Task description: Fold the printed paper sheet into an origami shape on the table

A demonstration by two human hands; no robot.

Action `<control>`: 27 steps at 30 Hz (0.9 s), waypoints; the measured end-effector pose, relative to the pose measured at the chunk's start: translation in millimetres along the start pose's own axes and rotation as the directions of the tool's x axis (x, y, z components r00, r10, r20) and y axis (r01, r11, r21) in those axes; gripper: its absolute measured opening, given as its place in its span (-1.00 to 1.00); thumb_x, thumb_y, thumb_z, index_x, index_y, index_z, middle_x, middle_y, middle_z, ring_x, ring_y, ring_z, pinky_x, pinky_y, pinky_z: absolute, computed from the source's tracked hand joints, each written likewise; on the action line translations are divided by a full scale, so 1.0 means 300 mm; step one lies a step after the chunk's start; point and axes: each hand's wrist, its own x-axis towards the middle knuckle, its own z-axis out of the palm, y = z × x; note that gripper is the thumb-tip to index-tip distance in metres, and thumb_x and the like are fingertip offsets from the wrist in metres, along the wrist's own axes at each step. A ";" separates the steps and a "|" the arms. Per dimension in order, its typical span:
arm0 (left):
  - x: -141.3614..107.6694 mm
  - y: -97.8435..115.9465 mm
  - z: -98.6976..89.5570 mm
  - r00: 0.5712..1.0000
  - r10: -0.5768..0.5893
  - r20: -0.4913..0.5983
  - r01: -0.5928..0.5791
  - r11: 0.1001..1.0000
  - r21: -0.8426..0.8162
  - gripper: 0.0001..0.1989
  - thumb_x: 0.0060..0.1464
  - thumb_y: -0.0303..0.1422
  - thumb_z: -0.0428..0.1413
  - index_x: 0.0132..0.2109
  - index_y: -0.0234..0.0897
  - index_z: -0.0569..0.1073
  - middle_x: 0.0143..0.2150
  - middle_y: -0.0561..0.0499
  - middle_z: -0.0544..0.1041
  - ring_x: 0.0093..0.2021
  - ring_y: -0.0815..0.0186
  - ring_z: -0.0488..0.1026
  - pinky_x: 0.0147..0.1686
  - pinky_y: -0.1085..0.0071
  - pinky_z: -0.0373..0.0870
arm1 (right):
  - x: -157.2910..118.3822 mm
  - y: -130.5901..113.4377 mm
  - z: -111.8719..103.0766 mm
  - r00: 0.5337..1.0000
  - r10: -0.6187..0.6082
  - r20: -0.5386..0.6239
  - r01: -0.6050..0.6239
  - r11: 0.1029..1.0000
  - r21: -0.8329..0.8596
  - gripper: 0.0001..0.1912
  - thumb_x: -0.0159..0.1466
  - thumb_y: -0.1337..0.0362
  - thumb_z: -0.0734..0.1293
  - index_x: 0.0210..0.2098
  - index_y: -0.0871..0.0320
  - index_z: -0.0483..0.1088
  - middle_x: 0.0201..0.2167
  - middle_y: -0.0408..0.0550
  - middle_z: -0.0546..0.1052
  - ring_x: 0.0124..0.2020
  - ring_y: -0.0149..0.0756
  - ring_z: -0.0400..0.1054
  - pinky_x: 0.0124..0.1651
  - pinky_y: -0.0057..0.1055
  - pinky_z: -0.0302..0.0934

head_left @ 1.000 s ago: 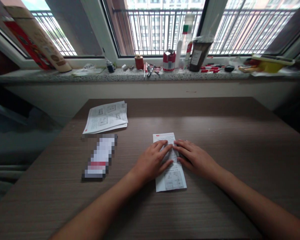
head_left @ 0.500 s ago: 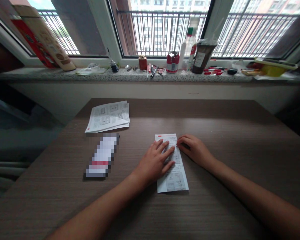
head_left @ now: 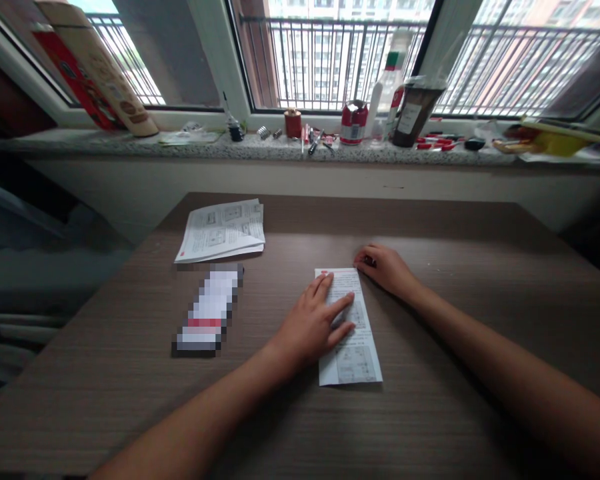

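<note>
A folded sheet of printed paper [head_left: 357,363] lies lengthwise on the table, a long narrow strip with text and grey diagrams. My left hand [head_left: 313,320] rests flat across its upper left part, fingers spread, holding nothing. At the sheet's top right corner, my right hand [head_left: 383,267] has its fingers curled and the thumb and fingertips pinched together at the paper's edge. The exact grip is partly hidden by the fingers.
A second folded printed paper [head_left: 223,233] lies at the back left of the table [head_left: 455,400], with a blurred-out phone [head_left: 207,310] in front of it. On the windowsill [head_left: 280,148] stand a red can [head_left: 354,123], a bottle [head_left: 383,97], a dark cup [head_left: 415,117] and small tools.
My right hand has slid up along the paper's right edge to its top corner. My left hand stays on the sheet, its fingers slightly shifted. The view has moved a little.
</note>
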 end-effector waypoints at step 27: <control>0.011 -0.006 0.012 1.000 0.022 -0.001 -0.022 0.997 0.075 -0.44 0.34 0.02 0.08 0.39 0.02 0.32 0.54 -0.15 0.05 0.51 -0.15 -0.01 0.42 -0.17 -0.07 | -0.281 -0.155 -0.070 0.969 -0.028 0.247 0.033 0.999 -0.017 -0.88 0.28 0.41 0.46 -0.31 0.09 0.47 -0.28 -0.06 0.51 -0.21 -0.19 0.40 -0.18 -0.30 0.28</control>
